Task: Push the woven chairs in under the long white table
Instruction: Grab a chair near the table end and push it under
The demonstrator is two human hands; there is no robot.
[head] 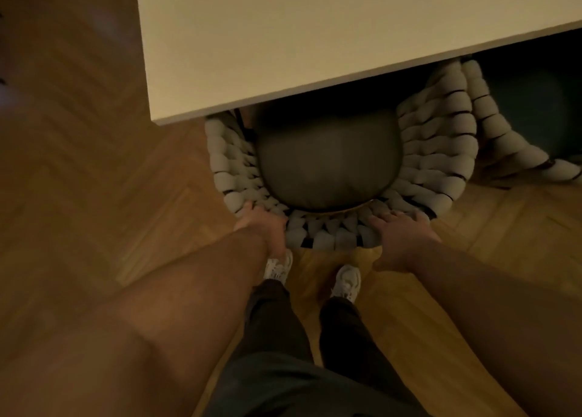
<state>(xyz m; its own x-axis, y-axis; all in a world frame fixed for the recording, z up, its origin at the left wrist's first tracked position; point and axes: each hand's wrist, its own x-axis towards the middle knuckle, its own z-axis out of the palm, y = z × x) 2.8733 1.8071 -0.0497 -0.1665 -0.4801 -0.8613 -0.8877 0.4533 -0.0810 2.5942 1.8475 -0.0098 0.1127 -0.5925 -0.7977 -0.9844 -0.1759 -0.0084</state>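
Observation:
A woven chair (327, 237) with a thick pale rope backrest and a round dark seat cushion (327, 158) stands partly under the long white table (315, 38). Its front half is hidden by the tabletop. My left hand (264, 227) grips the left part of the curved backrest. My right hand (400, 230) rests on the right part, fingers spread over the weave. A second woven chair (491, 126) shows at the right, mostly under the table.
Herringbone wooden floor (94, 180) spreads to the left and behind the chair. My legs in dark trousers and pale shoes (346, 282) stand just behind the backrest. The table's corner (154, 120) juts out at the left of the chair.

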